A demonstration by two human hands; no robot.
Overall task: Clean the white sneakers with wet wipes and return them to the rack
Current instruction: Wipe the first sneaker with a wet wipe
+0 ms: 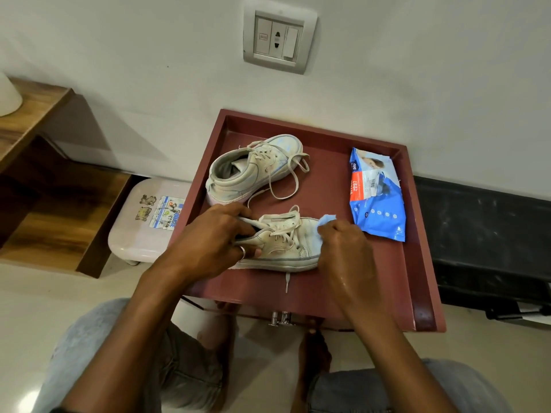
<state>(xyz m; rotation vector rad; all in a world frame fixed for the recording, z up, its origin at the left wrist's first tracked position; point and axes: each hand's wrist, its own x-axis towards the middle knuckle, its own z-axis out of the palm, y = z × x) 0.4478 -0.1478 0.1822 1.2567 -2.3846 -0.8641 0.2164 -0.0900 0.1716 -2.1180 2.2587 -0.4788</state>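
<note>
The near sneaker (283, 245) lies on the maroon bench (357, 278), long axis across you, heel left, toe right. Your left hand (214, 234) grips its heel collar; your right hand (340, 242) clutches the wet wipe (326, 219) against the toe.

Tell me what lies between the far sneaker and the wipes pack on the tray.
In the head view, only bare tray floor separates the far sneaker from the wipes pack; the sneaker's loose laces loop into that stretch.
</note>
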